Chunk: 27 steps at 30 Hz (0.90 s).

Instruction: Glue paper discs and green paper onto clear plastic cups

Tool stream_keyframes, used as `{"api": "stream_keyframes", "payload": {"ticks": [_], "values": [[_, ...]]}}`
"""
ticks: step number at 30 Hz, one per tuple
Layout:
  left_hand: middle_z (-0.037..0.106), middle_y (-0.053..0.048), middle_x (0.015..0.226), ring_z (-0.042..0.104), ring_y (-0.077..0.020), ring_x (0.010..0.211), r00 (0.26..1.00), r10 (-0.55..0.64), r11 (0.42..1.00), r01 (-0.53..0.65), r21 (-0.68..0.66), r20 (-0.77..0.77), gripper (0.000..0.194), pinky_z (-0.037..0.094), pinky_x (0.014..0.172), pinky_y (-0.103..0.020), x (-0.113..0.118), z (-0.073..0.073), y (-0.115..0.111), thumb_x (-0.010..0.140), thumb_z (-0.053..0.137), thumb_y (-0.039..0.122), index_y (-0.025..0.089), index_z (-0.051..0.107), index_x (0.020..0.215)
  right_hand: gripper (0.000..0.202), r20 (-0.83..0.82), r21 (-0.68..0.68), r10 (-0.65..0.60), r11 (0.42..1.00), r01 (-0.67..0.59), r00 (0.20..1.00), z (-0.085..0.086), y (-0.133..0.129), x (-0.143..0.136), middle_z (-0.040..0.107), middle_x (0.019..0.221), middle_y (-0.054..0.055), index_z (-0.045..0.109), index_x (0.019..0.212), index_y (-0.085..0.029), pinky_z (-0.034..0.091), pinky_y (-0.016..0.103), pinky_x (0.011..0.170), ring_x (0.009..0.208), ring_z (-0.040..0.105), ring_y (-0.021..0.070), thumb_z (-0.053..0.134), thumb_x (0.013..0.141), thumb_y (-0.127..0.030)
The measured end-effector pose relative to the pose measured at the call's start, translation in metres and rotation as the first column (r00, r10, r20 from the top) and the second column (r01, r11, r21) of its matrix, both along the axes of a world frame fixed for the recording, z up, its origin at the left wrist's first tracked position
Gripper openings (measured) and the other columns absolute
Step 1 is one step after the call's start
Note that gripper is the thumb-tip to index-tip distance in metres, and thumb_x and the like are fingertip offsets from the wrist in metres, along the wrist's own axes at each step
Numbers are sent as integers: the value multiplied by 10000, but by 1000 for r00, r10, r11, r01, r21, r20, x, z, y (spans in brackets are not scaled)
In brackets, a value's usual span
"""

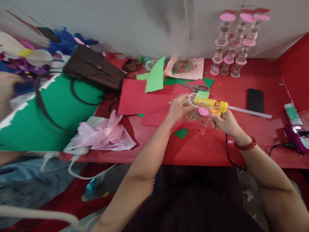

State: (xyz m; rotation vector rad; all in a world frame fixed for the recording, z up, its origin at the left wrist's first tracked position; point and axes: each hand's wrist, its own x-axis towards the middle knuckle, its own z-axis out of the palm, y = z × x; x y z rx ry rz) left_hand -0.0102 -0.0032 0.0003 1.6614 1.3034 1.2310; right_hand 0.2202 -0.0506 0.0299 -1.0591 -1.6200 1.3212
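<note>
My right hand (226, 121) grips a yellow hot glue gun (210, 103), its nozzle side pointing left. A long translucent glue stick (251, 111) sticks out of the gun's back end. Between the fingers of my left hand (177, 108) is a clear plastic piece with a round rim (193, 96), held right at the gun's front; its full shape is partly hidden. A pink paper disc (203, 111) shows just below the gun. Beneath both hands, dry straw-like scraps (193, 115) lie on red paper sheets (145, 98). Grey-handled scissors (196, 87) rest just beyond.
Hourglass-shaped clear pieces with pink discs (228, 60) stand stacked at the back right. A black phone (256, 100) and a purple device (298, 138) lie right. Leftward are a pink plastic bag (103, 132), a brown handbag (96, 66) and a green board (60, 112). Another person's blurred arm (8, 93) shows far left.
</note>
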Motion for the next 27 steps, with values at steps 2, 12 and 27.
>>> {"api": "stream_keyframes", "payload": {"ticks": [2, 12, 27], "values": [[799, -83, 1172, 728, -298, 1132, 1000, 18, 1000, -18, 3, -9, 394, 551, 1050, -472, 0, -1, 0, 657, 943, 279, 232, 777, 1011, 619, 22, 2, -7, 1000, 7, 1000, -2, 0, 1, 533, 440, -47, 535, 673, -240, 349, 230, 358, 350, 455, 80, 688, 831, -819], [807, -70, 1147, 730, -272, 1076, 996, 85, 996, -84, 7, -25, 384, 566, 1008, -441, 0, -3, 1, 656, 917, 296, 234, 767, 1004, 590, 78, -12, 14, 1000, -13, 997, -4, 0, 2, 525, 454, -53, 568, 715, -220, 376, 226, 397, 375, 437, 73, 683, 865, -779], [803, -52, 1057, 734, -235, 962, 992, 116, 993, -115, -13, 48, 362, 585, 896, -383, 1, 3, -1, 647, 912, 238, 214, 768, 978, 496, 45, -22, 9, 1000, -9, 999, 1, -1, -2, 510, 452, -77, 574, 813, -217, 345, 237, 388, 366, 439, 77, 713, 869, -690]]}}
